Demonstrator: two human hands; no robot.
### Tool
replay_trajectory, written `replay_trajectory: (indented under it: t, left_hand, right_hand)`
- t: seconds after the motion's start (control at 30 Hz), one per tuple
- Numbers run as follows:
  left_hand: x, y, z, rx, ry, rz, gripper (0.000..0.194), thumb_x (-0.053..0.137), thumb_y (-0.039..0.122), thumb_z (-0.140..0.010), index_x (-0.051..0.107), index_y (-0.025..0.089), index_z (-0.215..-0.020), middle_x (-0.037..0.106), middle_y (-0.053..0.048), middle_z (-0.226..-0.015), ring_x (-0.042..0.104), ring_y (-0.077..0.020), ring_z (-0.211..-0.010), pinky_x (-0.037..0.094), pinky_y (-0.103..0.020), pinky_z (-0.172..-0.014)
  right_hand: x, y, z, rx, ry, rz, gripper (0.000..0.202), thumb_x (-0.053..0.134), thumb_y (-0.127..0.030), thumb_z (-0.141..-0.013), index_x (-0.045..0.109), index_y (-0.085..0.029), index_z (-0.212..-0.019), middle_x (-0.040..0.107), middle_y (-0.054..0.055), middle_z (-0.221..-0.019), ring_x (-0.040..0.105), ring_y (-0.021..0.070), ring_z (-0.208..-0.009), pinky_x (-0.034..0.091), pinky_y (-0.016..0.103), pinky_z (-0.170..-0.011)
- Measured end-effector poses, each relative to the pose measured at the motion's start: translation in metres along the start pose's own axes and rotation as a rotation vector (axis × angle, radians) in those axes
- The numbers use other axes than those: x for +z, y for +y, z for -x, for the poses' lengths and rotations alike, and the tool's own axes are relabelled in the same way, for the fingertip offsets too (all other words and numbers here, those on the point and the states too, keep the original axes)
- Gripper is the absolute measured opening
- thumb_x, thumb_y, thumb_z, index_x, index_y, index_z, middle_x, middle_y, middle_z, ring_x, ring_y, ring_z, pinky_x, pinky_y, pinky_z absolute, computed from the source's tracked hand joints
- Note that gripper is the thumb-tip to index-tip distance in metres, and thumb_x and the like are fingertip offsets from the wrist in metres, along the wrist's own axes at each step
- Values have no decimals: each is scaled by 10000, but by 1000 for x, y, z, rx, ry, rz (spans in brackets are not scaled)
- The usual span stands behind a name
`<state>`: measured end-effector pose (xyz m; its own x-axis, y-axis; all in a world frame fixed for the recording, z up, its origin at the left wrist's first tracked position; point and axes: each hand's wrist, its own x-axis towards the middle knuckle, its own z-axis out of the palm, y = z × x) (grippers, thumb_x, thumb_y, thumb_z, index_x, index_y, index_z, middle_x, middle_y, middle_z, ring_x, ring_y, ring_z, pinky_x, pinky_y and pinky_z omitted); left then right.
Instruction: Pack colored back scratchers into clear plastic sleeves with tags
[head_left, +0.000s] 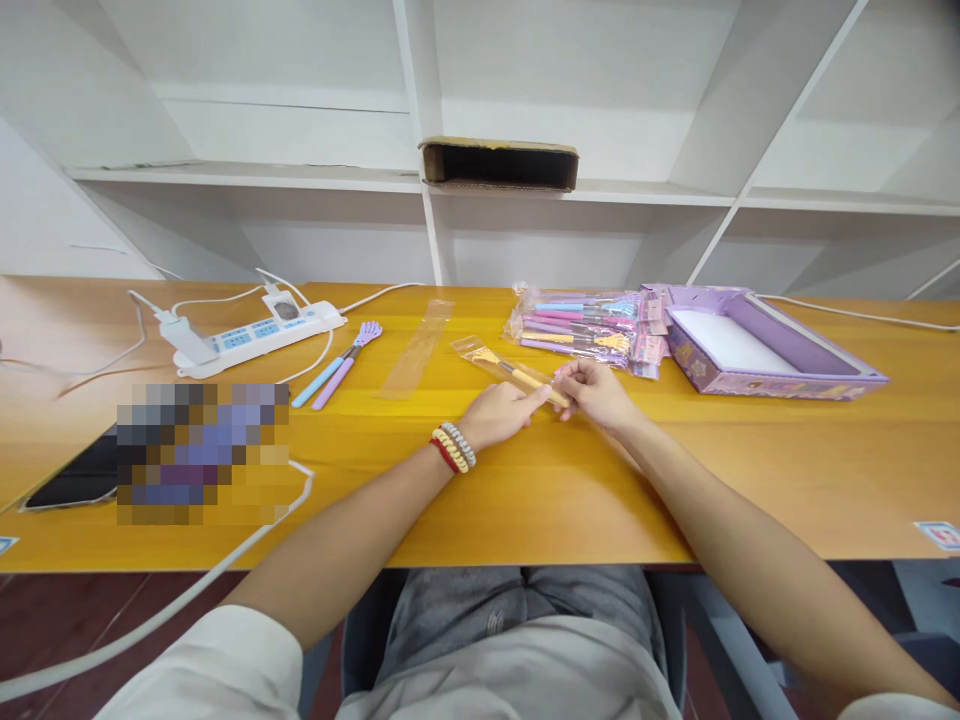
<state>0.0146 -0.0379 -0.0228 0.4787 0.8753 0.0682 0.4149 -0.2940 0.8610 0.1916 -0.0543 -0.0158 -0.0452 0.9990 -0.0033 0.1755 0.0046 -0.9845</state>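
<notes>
A yellow back scratcher (504,366) in a clear plastic sleeve (469,346) lies slanted between my hands, its claw-shaped head pointing away to the left. My left hand (498,416) is closed on the handle through the sleeve, thumb on top. At the sleeve's near right end, the fingers of my right hand (589,392) are pinched together on the plastic. Left of them, a flat clear sleeve (417,350) rests on the table. Beyond it lie unwrapped back scratchers, with a blue handle (318,382) and a purple handle (334,384) side by side.
Several wrapped back scratchers (577,318) are piled beside an open purple box (780,380) at the right. A white power strip (259,340) with cables stands back left, near a dark tablet-like device (71,470). A cardboard box (501,168) sits on the white shelf (300,178).
</notes>
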Motion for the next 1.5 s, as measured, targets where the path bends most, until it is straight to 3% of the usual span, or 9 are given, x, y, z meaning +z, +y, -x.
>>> replay_trajectory:
  t: [0.17,0.27,0.43,0.57,0.73,0.9,1.07,1.27,1.5]
  left_hand:
    - [4,11,-1,-298,-73,464,421,607,541,-704,592,145,-847,678,-93,-813,618,-153,-596,402,-214,-427]
    - [5,15,0,-248,-34,729,380,697,378,-683,494,162,-920,671,-85,-865,649,-170,-723,488,-247,-551]
    - [7,12,-2,-83,77,938,443,734,183,-641,430,168,-964,661,-36,-844,642,-136,-723,505,-294,-690]
    - [9,10,-3,-39,97,946,492,752,135,-602,429,166,-970,655,-15,-837,632,-119,-722,502,-285,-707]
    - [6,10,-4,-45,105,926,324,703,245,-685,483,152,-905,641,-23,-815,628,-125,-685,523,-286,-640]
    - [4,10,-3,-17,72,904,288,704,242,-679,542,133,-891,654,-47,-864,633,-139,-732,529,-271,-642]
    - [6,9,-4,26,106,868,339,729,266,-653,544,131,-903,664,-47,-846,641,-152,-747,529,-284,-663]
    - [8,8,-4,59,96,820,364,747,278,-626,557,122,-895,675,-49,-833,643,-148,-725,525,-299,-705]
    - [10,11,-3,82,94,825,400,738,246,-634,501,148,-940,682,-59,-903,653,-161,-781,526,-304,-715]
  right_hand:
    - [7,1,6,-326,143,282,145,531,-329,-783,483,-193,-772,526,3,-649,508,113,-536,448,257,-515]
    - [12,-1,12,-484,195,406,111,497,-300,-807,493,-193,-779,520,7,-654,464,116,-574,400,250,-560]
    - [15,-6,16,-528,245,439,127,484,-319,-820,491,-194,-799,553,25,-707,480,128,-615,389,250,-591]
    - [15,-8,17,-527,284,460,141,471,-336,-832,491,-199,-808,551,20,-694,480,121,-587,395,247,-579]
    - [14,-9,18,-538,279,525,149,462,-346,-840,488,-203,-806,552,27,-697,489,133,-616,403,261,-610]
    - [7,-7,16,-537,224,480,176,427,-370,-861,458,-203,-815,543,28,-742,487,134,-644,401,264,-626]
    - [2,-4,13,-521,140,434,182,405,-384,-874,428,-208,-835,535,25,-764,483,133,-657,391,260,-626]
    - [4,-2,11,-529,201,484,154,419,-355,-863,426,-205,-829,512,15,-722,462,130,-617,376,261,-607]
    - [1,-2,9,-474,201,546,251,420,-367,-862,498,-195,-1028,522,7,-675,452,138,-580,356,261,-570]
